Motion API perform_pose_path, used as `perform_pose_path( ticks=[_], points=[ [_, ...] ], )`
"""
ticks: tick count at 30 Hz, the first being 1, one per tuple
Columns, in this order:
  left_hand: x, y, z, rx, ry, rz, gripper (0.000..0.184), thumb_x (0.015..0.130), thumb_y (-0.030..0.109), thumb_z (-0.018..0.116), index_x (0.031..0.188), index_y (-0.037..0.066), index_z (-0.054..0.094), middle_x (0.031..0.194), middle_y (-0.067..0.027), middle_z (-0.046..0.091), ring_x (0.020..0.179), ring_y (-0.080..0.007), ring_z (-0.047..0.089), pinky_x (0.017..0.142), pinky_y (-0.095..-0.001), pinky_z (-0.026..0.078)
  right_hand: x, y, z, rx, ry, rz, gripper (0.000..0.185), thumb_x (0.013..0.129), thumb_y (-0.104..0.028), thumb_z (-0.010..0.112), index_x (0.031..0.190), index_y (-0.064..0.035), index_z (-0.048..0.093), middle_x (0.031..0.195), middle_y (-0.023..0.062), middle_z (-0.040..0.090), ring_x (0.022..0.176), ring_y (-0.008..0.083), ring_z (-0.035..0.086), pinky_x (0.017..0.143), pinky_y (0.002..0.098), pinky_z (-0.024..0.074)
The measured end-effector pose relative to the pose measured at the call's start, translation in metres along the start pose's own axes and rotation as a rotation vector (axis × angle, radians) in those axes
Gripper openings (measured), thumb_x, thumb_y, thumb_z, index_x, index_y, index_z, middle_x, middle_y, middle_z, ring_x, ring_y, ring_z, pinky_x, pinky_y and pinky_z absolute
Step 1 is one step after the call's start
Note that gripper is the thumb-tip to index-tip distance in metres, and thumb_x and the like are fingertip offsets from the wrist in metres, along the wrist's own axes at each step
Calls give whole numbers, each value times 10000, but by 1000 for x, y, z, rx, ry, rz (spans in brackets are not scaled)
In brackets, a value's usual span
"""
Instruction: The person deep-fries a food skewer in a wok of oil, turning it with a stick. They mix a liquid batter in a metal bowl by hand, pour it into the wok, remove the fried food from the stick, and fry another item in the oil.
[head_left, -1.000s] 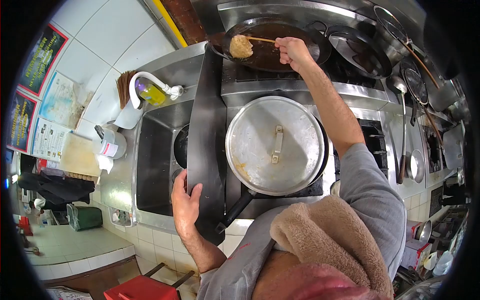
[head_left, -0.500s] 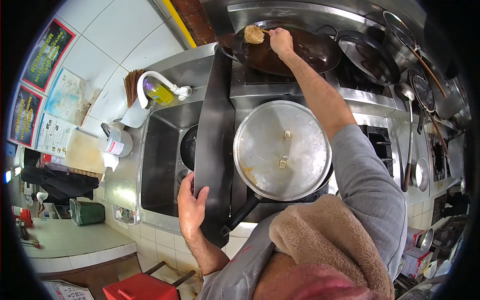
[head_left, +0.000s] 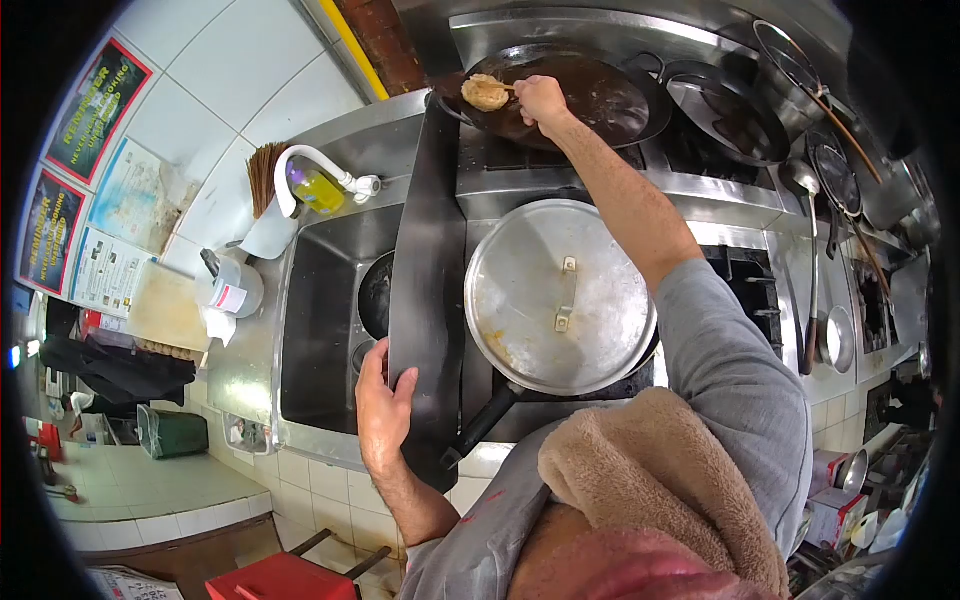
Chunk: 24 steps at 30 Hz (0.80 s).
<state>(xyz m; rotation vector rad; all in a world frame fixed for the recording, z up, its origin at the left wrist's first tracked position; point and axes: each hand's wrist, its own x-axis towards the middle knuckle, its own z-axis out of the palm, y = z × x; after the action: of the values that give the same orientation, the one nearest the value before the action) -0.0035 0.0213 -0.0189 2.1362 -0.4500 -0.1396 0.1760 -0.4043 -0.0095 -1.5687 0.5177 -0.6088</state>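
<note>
In the head view my right hand (head_left: 541,101) is closed around a wooden stick with a round, tan, rough-looking head (head_left: 485,93). That head is over the left end of a dark, oily wok (head_left: 590,100) on the back burner; whether it touches the metal I cannot tell. My left hand (head_left: 385,410) grips the near edge of an upright metal panel (head_left: 425,270), thumb on one side and fingers on the other. The panel stands between the sink (head_left: 320,330) and the stove. Right of it, a large round metal lid (head_left: 540,310) covers a black-handled pan.
A second dark wok (head_left: 725,115) sits at the back right, near strainers and a ladle (head_left: 816,230). Behind the sink are a white faucet (head_left: 320,165) and a yellow liquid bottle (head_left: 320,190). A white container (head_left: 235,285) stands on the left counter. A red object (head_left: 280,578) is below.
My right hand has moved left with the stick, bringing its tan head toward the wok's left end. My left hand keeps its place on the panel.
</note>
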Motion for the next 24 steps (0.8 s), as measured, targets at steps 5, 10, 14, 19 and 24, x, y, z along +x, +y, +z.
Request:
perform_pose_path(
  ticks=[5,10,14,19,24],
  points=[
    [-3,15,-1,-48,-10,3,515,744,-84,576,1228,-54,402,1239,-172,440,1173,-254,440,1002,-353,339,-19,-8,-16,350,-17,108,179,818,-87,507,653,-27,470,537,50,417,369,151,378,345,318,298],
    [-12,26,-2,49,28,113,552,725,-84,597,1238,6,414,1261,-151,386,1184,-266,409,1006,-359,337,-33,-13,-44,473,-7,217,149,883,-109,472,764,-22,490,562,-1,345,440,117,313,428,287,296],
    [-14,15,-3,132,62,273,570,716,-18,647,1235,67,430,1263,-149,367,1161,-318,404,967,-390,359,-52,-23,-62,593,72,226,166,842,-58,468,676,-53,462,541,9,351,400,120,302,387,290,269],
    [-25,16,-5,158,62,323,556,715,-19,648,1226,61,443,1276,-160,353,1188,-338,377,987,-396,335,-68,-27,-86,510,110,175,171,876,-81,379,781,-37,514,593,4,374,442,108,309,429,284,296],
    [-30,5,0,173,137,352,535,730,-28,630,1226,35,440,1275,-169,351,1153,-339,407,952,-404,362,-82,-28,-105,568,200,154,119,825,-67,519,711,-53,487,580,19,386,425,130,316,402,305,289]
  ],
)
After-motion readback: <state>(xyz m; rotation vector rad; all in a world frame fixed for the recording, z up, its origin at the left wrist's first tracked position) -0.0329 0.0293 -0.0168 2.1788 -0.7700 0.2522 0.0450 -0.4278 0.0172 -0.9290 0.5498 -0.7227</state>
